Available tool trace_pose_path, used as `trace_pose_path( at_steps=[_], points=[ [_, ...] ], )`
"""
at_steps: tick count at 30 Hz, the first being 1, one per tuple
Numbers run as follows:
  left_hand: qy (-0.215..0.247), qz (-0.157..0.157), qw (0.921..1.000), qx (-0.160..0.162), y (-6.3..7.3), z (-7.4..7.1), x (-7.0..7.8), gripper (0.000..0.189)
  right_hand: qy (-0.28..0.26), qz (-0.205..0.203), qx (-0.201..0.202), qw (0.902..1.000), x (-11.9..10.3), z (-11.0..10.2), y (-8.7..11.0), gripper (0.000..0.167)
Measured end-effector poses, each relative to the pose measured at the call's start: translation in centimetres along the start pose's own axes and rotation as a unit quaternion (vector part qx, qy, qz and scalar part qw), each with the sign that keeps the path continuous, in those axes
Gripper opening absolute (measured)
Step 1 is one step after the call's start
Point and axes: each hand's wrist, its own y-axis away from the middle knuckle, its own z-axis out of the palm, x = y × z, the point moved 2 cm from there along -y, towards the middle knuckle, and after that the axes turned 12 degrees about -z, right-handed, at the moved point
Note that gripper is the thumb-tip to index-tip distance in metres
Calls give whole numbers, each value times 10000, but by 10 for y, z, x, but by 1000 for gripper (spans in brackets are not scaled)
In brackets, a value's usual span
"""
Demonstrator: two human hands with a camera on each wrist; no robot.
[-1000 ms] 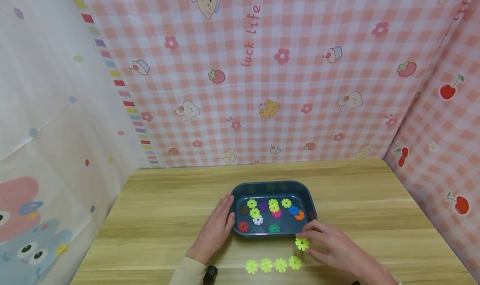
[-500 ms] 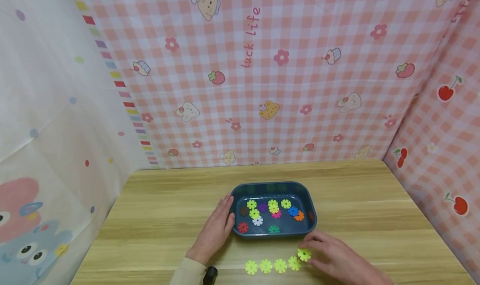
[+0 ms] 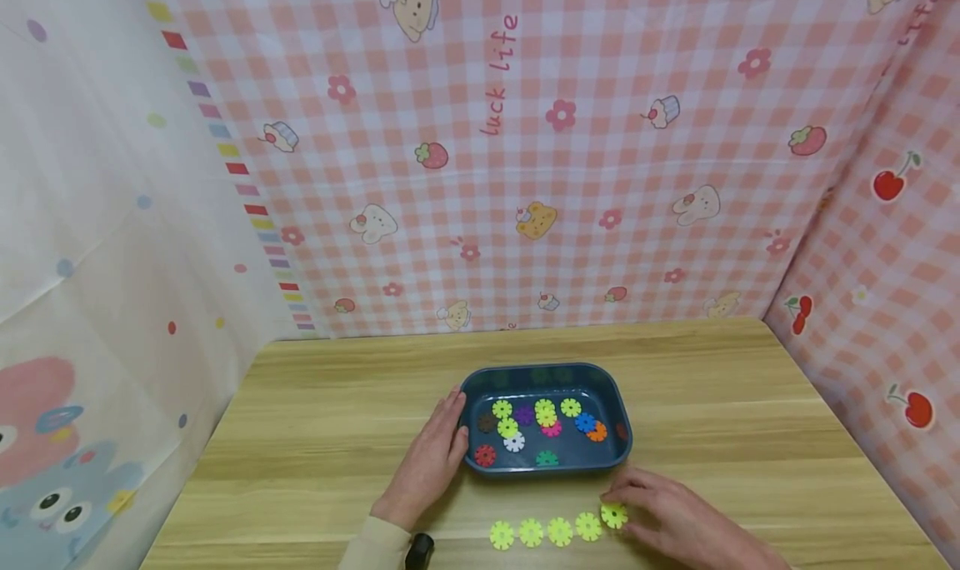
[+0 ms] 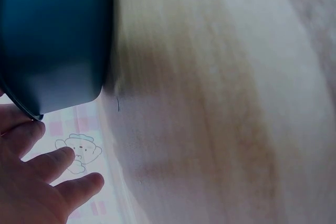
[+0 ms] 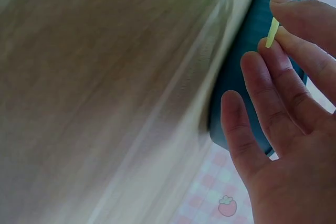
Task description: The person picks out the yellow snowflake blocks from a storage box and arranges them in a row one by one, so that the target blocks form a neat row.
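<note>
My right hand [image 3: 663, 507] pinches a yellow-green notched disc [image 3: 614, 516] between thumb and fingers, at the right end of a row. In the right wrist view the pinched disc [image 5: 273, 31] shows edge-on, with the other fingers spread. The row of matching yellow-green discs [image 3: 559, 532] lies flat on the table in front of a dark blue tray [image 3: 547, 471]. Against the tray's left side rests my left hand [image 3: 427, 457], fingers extended along the wall. In the left wrist view its fingertips [image 4: 34, 128] touch the rim, while the other fingers reach out straight.
Inside the tray lie several notched discs, among them a red one [image 3: 485, 456], a white one [image 3: 513, 442], a green one [image 3: 547, 458] and a blue one [image 3: 585, 422]. The wood-grain table [image 3: 337, 420] meets a pink checked cloth [image 3: 450, 178] at its back edge.
My right hand has brought the yellow-green disc from beside the tray's front right corner down toward me, to the right end of the row. The left hand stays at the tray.
</note>
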Motion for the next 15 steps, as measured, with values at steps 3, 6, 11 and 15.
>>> trace_pose_path(
  at_steps=[3,6,11,15],
  points=[
    [7,-15,10000,-11,0,0,0,53,-25,42,-62,10000,3,1,1,29],
    [3,-27,10000,-13,0,0,0,53,9,61,-91,9999,6,3,1,28],
    [22,-20,10000,-7,0,0,0,53,82,75,-136,9998,11,6,0,28],
    [10,3,10000,-1,0,0,-1,53,83,125,-162,9998,13,7,-1,28]
  ],
)
